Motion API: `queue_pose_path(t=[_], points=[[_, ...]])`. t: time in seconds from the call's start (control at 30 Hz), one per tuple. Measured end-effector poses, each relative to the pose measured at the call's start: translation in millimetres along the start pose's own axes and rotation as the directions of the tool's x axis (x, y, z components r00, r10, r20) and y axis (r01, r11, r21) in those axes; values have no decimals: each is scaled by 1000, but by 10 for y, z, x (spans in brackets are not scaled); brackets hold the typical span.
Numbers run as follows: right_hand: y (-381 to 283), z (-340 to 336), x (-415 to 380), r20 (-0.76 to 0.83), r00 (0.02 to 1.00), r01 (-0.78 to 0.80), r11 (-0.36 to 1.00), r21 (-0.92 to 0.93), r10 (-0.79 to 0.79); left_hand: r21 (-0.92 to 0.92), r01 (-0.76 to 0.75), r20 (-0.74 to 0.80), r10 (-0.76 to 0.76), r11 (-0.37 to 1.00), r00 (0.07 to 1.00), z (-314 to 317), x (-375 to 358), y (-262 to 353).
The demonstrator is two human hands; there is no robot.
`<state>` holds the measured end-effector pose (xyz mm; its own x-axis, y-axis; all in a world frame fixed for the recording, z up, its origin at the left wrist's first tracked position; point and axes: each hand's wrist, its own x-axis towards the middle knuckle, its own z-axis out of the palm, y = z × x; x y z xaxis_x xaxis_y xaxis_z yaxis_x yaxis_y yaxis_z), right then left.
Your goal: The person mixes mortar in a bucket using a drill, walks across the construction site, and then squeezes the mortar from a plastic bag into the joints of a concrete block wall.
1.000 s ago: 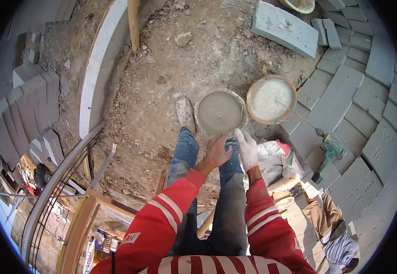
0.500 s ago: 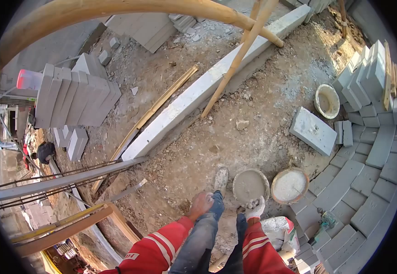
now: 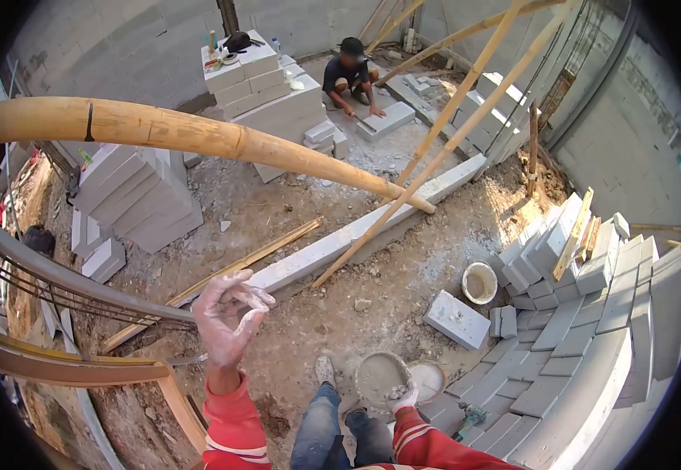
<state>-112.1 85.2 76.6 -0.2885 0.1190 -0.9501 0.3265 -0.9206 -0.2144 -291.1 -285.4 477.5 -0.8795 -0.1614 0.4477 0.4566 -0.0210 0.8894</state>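
My left hand (image 3: 229, 314) is bare, dusted with grey mortar, and raised in the air with its fingers loosely curled; it holds nothing. My right hand (image 3: 400, 397), in a white glove, is low by my knee and closed around a lump of wet mortar. It sits at the near rim of a round pan (image 3: 382, 376) full of grey mortar. A second pan (image 3: 429, 379) with paler mix stands just to the right of the first. My jeans and one dusty shoe (image 3: 325, 370) show below.
A thick bamboo pole (image 3: 184, 141) crosses overhead. A long concrete beam (image 3: 356, 233) lies on the dirt. Grey block stacks stand left (image 3: 133, 192), back (image 3: 258, 74) and right (image 3: 559, 251). A person (image 3: 350, 74) crouches over a block at the back. A power tool (image 3: 472, 416) lies on curved blockwork.
The view has swung up from the pans to the whole site. My left hand rose from my knee into the air. My right hand took up mortar from the pan.
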Motion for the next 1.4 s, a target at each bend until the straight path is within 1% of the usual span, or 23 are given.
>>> queue_pose_path(t=[0.03,0.07,0.13,0.17,0.23,0.3,0.37,0.47,0.6,0.67,0.73,0.8,0.87,0.93,0.97,1.0,1.07,1.1,1.13,1.23,1.33,1.37,1.4], points=[[-34,-10,65,-33,999,33,999,23,-32,-42,-212,4,213,976,977,-61,137,486],[-90,55,-24,-30,999,38,999,17,-38,-79,-400,-84,394,913,915,-105,179,923],[-199,146,-128,-52,997,60,997,-43,-62,-88,-706,-93,700,703,708,-296,243,1667],[-243,150,-134,-26,994,103,993,-56,-104,-80,-800,-69,797,594,599,-409,282,1979],[-381,270,-326,-69,992,99,991,-90,-105,-48,-903,-1,904,427,428,-553,313,2428],[-449,454,-530,-131,986,83,989,-119,-98,-5,-937,67,935,350,348,-658,291,2696],[-541,468,-552,-135,981,117,981,-153,-138,45,-957,123,949,285,289,-689,269,2883],[-690,399,-413,-120,980,142,981,-134,-158,99,-961,161,949,258,271,-734,214,3045],[-934,460,-417,-87,982,147,970,-192,-166,191,-956,203,943,224,262,-720,131,3244],[-1004,487,-405,-73,989,110,974,-199,-126,246,-946,210,941,212,266,-676,9,3320],[-1090,621,-409,-42,995,70,959,-276,-85,318,-926,216,936,203,279,-574,-61,3376],[-1050,734,-420,-123,990,42,968,-249,-74,401,-894,224,925,199,306,-518,-121,3449],[-994,907,-433,-142,988,11,948,-319,-60,460,-867,242,912,193,331,-472,-183,3512],[-980,1083,-354,-154,986,7,932,-362,-67,512,-840,251,905,178,344,-471,-225,3541],[-1057,1067,-174,-98,995,-32,942,-335,-1,537,-824,253,898,178,359,-493,-228,3541],[-1017,1105,-214,-97,995,-42,932,-359,8,556,-814,260,895,168,363,-519,-235,3549],[-902,1372,-251,-178,983,-38,900,-433,-45,584,-799,274,893,141,357,-599,-243,3548],[-918,1398,-120,-127,992,-44,901,-432,-13,591,-795,278,891,135,358,-651,-249,3533],[-871,1522,-153,-168,985,-34,892,-451,-47,601,-789,280,891,127,357,-719,-248,3522],[-787,1795,-36,-100,994,-80,890,-450,39,637,-755,252,884,156,395,-1060,-225,3460],[-744,1993,240,-55,993,-119,822,-556,107,674,-697,159,873,245,461,-1484,-301,3235],[-734,2054,386,4,989,-125,863,-489,146,684,-658,81,862,316,499,-1704,-340,3095],[-730,2118,489,61,982,-137,899,-416,178,685,-581,-61,829,440,556,-1938,-442,2873]])
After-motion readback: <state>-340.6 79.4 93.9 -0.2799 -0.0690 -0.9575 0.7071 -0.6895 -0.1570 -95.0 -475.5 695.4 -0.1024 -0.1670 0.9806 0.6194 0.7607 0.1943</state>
